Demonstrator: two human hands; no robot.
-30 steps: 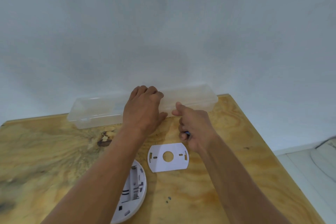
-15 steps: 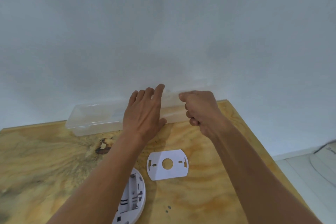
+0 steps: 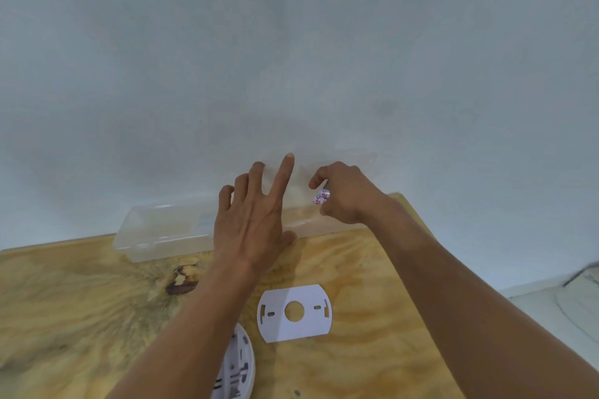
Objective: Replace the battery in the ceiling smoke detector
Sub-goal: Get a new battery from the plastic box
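Observation:
A clear plastic box (image 3: 162,230) lies along the wall at the back of the wooden table (image 3: 81,301). Its lid is raised, and my left hand (image 3: 252,220) props it up with fingers spread and the thumb against the box front. My right hand (image 3: 346,194) hovers over the box's right part, closed around small white batteries (image 3: 321,197) with red and blue print. The white smoke detector (image 3: 236,366) lies face down near the front edge, its battery bay showing, partly hidden by my left forearm. Its white mounting plate (image 3: 295,312) lies flat to the right.
A grey-white wall rises directly behind the table. The table's right edge drops to a pale floor (image 3: 551,317) with a curved object at the far right. A dark knot (image 3: 181,282) marks the wood left of my left arm.
The box lid has gone from closed to raised, with my left fingers lifting and spreading. My right hand moved up from the table to over the box, and batteries now show in it.

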